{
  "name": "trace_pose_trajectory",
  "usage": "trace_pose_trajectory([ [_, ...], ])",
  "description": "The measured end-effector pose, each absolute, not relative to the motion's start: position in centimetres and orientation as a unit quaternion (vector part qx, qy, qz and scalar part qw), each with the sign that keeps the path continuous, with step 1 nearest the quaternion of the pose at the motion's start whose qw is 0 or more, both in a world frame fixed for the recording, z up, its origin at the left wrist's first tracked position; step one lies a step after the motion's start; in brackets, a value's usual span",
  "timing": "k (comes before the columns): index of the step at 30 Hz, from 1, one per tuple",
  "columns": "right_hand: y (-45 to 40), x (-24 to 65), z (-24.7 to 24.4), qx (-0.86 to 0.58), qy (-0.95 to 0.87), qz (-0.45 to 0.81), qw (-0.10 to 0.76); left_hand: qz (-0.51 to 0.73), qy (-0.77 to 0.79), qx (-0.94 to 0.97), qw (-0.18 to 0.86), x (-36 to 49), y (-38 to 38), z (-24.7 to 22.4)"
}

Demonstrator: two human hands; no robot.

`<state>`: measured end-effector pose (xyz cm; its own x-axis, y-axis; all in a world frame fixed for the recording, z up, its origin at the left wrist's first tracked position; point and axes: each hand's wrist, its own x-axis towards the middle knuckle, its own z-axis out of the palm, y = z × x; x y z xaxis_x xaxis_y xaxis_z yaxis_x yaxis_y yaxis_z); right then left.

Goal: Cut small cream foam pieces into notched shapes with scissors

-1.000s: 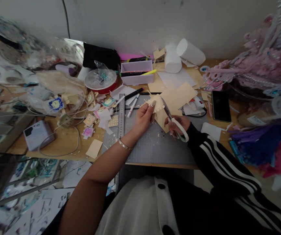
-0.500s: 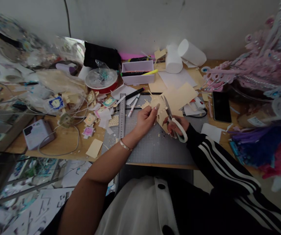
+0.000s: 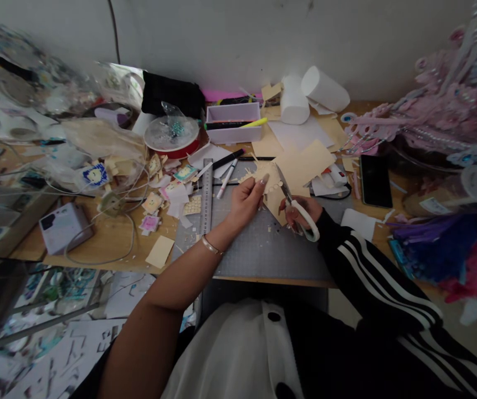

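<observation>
Mat (image 3: 258, 255) beneath, scissors (image 3: 302, 209) in right hand (image 3: 312, 208)

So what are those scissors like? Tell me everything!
The scissors have pale, plastic-looking loop handles and slim, darker, metal-looking blades. The person's right grip holds them over the grey mat, blades pointing forward, beside a scalloped cream piece. Whether the blades are open or touching it is too small to tell.
</observation>
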<state>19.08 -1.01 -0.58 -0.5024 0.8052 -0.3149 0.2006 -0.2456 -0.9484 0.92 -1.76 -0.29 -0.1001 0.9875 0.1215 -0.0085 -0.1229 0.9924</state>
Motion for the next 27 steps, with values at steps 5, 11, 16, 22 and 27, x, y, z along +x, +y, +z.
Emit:
trace_pose_trajectory([
  [5, -1.1, 18.5, -0.1, -0.478, -0.549, 0.648, 0.223, 0.565, 0.473, 0.487, 0.469, 0.6, -1.5, -0.2],
  [11, -1.4, 17.8, 0.2, -0.51, -0.531, 0.637, 0.228, 0.584, 0.46, 0.473, 0.473, 0.2, -1.2, 0.0],
  [16, -1.3, 17.9, 0.3, -0.512, -0.534, 0.638, 0.214, 0.583, 0.462, 0.472, 0.474, 0.1, -1.2, 0.2],
  [22, -1.4, 18.2, 0.0, -0.502, -0.552, 0.631, 0.212, 0.583, 0.466, 0.463, 0.478, 0.0, -1.0, -0.2],
  [27, -1.4, 18.4, -0.8, -0.495, -0.549, 0.642, 0.203, 0.593, 0.468, 0.447, 0.479, -0.3, -0.7, -0.8],
])
